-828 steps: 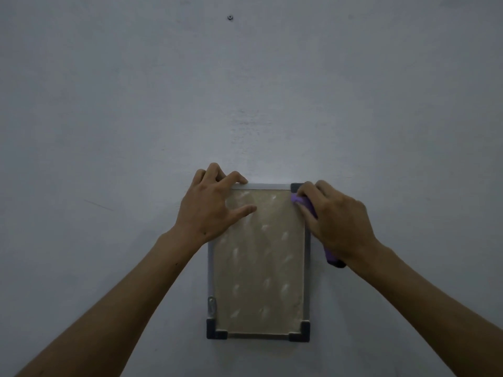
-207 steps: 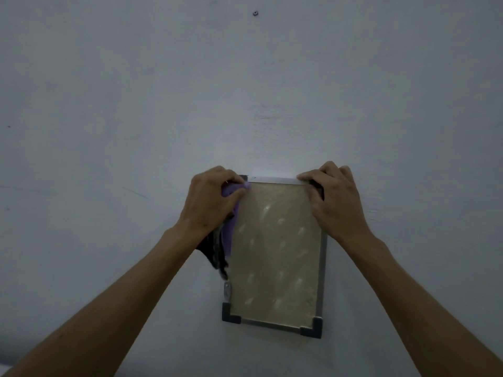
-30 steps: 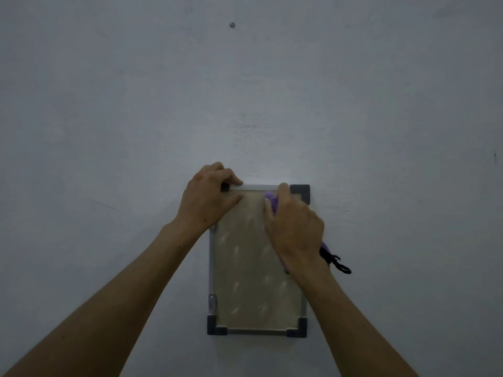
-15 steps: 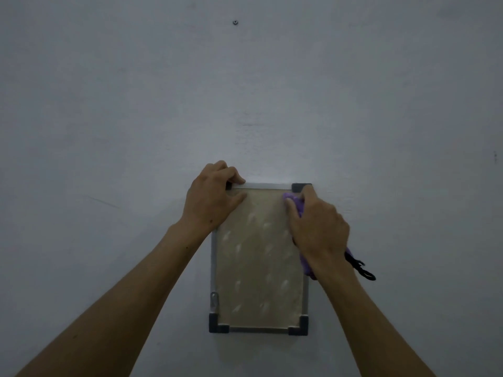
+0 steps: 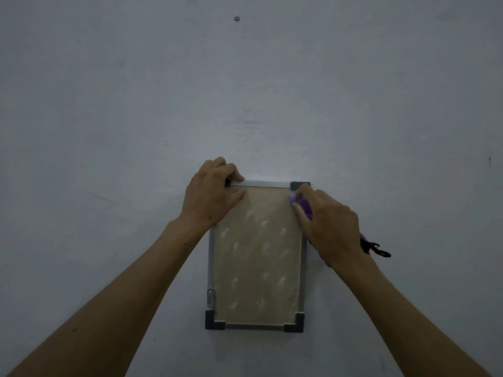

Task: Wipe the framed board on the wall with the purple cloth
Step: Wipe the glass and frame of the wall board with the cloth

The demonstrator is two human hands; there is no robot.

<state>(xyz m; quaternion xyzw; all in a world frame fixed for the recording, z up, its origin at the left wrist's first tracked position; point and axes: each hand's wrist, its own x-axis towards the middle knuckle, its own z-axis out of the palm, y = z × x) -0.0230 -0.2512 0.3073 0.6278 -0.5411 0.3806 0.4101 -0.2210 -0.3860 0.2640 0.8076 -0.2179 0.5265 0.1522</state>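
Dimly lit, the pale grey wall (image 5: 136, 104) carries a small upright board with a beige face, silver frame and dark corner caps (image 5: 257, 257). Its top-left corner is hidden under the left hand (image 5: 211, 195), whose fingers curl over the frame's upper edge. The right hand (image 5: 328, 225) is closed around the bunched purple cloth (image 5: 302, 204), pressing it by the top-right corner; most of the cloth is covered, and a black cord (image 5: 377, 248) trails behind the wrist.

Dim grey wall (image 5: 353, 91), small screw (image 5: 236, 18)
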